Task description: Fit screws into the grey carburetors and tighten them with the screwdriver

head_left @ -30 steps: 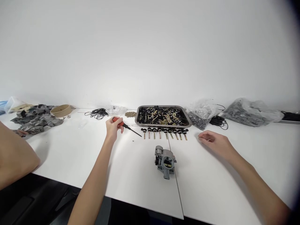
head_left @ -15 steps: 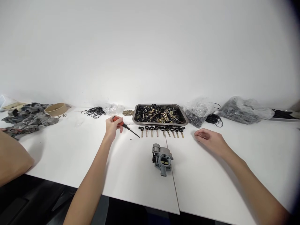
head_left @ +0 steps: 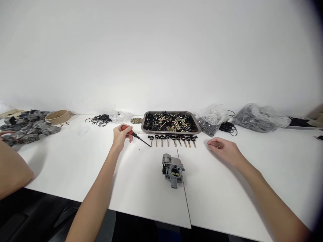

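Note:
My left hand (head_left: 120,136) is closed round the red handle of a screwdriver (head_left: 137,137). The dark shaft slants down to the right, its tip by the leftmost part in a row of brass screws with black heads (head_left: 168,141). My right hand (head_left: 223,149) rests beyond the row's right end, fingers curled towards the thumb; whether something small is between the fingertips cannot be made out. Between the hands, nearer to me, a grey metal carburetor (head_left: 174,170) stands on the white table (head_left: 141,188), its round bore facing me. Neither hand touches it.
Behind the row sits a metal tray (head_left: 143,129) of mixed brass and black parts. Plastic bags of parts (head_left: 257,117) lie right, near black rings (head_left: 228,127). Leftward are brass bits (head_left: 136,120), black cords (head_left: 101,120), a beige ring (head_left: 58,116), grey castings (head_left: 35,127) and another person's arm (head_left: 13,171).
The whole view has shifted slightly, moving things a little left. Both my hands keep their poses. At the far left, the other person's fingers have come into view by the grey castings.

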Available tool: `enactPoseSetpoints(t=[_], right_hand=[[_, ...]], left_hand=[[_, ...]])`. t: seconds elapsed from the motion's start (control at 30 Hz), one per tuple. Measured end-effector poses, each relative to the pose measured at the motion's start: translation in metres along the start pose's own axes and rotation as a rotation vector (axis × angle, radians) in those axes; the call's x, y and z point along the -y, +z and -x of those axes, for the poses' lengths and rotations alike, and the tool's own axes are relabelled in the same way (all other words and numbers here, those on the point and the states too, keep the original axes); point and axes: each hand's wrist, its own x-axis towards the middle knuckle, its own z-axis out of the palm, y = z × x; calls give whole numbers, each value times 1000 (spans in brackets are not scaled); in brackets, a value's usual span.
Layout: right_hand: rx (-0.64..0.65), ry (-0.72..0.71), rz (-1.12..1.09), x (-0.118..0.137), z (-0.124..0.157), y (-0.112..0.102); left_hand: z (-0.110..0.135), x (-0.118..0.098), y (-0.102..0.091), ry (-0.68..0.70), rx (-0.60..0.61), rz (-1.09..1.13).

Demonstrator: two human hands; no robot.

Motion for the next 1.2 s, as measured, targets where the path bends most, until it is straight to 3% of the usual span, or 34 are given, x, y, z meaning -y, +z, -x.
enactPoseSetpoints(t=[1.2], right_hand=[[10, -6, -2, 4, 2, -2]], left_hand=[[-1, -2, -3, 0, 1, 1]])
